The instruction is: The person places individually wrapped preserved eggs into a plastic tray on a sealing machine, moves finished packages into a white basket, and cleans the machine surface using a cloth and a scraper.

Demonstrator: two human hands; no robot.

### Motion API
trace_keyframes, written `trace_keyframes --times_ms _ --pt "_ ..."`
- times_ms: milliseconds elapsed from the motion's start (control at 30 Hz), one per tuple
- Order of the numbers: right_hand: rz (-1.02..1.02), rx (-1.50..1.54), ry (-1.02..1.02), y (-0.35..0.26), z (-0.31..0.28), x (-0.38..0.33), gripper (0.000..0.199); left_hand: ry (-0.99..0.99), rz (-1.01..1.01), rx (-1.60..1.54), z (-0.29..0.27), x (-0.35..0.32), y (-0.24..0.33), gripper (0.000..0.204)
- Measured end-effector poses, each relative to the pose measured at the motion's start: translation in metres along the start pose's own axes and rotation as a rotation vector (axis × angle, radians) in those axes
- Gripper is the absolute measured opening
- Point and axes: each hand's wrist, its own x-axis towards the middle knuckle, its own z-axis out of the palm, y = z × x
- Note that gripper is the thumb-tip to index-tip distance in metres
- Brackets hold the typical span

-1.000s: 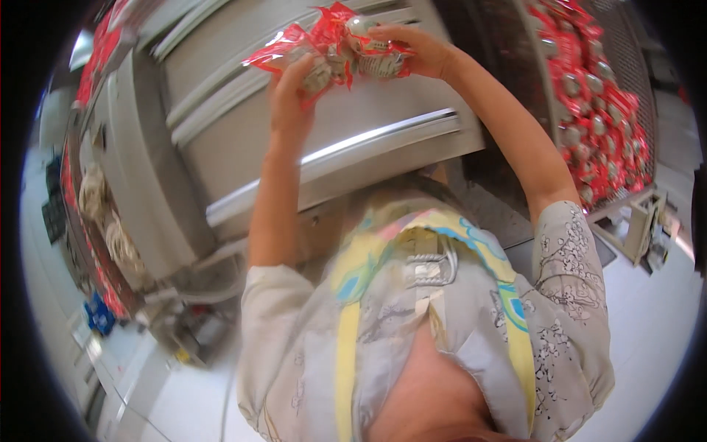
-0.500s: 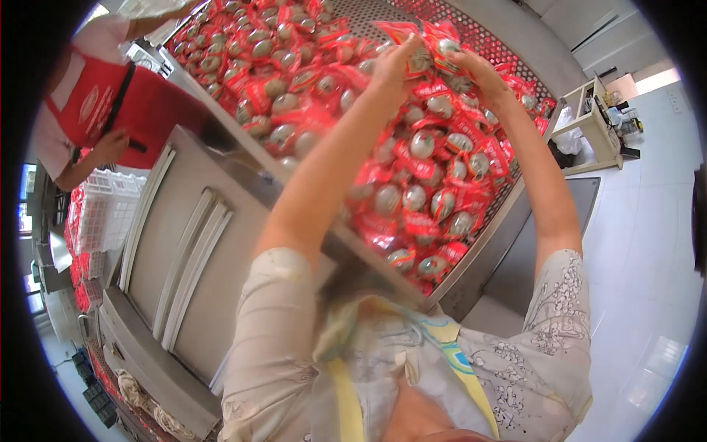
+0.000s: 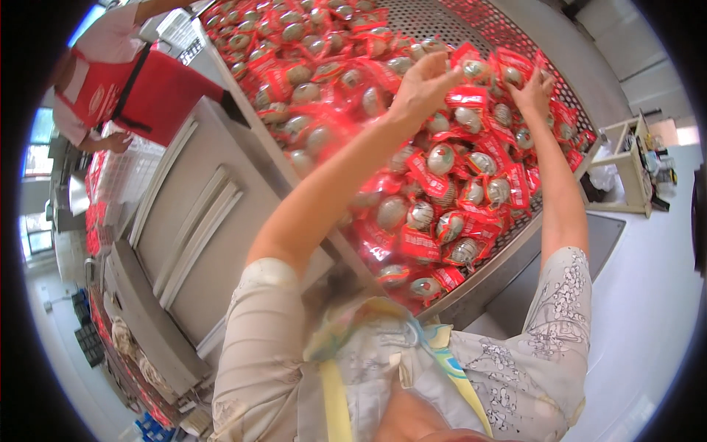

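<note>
1. Red-and-clear plastic packets (image 3: 440, 158) with grey-green oval contents lie heaped in a perforated grey metal tray (image 3: 420, 22), beneath both hands
2. Left hand (image 3: 423, 90): fingers spread wide above the heap
3. Right hand (image 3: 532, 93): fingers bent beside one packet (image 3: 512, 74); cannot tell whether it grips

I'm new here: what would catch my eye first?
Probably the red packets, heaped on a perforated tray from upper middle toward the right. Next, the left hand, open over the heap, and the right hand, at packets farther right. At upper left, a co-worker's red apron stands out.
</note>
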Motion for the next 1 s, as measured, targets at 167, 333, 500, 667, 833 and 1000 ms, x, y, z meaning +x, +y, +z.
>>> trace_keyframes --times_ms 167,333,500,667,833,1000 --pt "0.086 -0.180 -0.136 -0.040 0.004 0.014 0.076 0.085 0.099 -0.003 -0.058 -0.111 0.014 0.055" --pt "-0.917 0.115 -0.066 -0.045 0.067 0.014 0.037 0.232 0.049 0.233 -0.096 -0.252 0.023 0.052" --pt "-0.410 -0.047 0.279 -0.031 0.118 0.108 0.057 0.469 -0.103 0.142 -0.097 -0.350 0.004 0.052" --pt "-0.309 -0.218 -0.205 -0.030 0.127 0.142 0.084 0.558 -0.062 0.062 -0.106 -0.397 -0.003 0.051" --pt "-0.379 -0.320 -0.244 -0.031 0.091 0.086 0.074 0.671 0.042 0.083 -0.122 -0.446 -0.005 0.049" --pt "-0.342 -0.188 -0.097 -0.066 -0.002 -0.002 0.061 0.574 0.034 0.056 -0.158 -0.517 0.003 0.049"
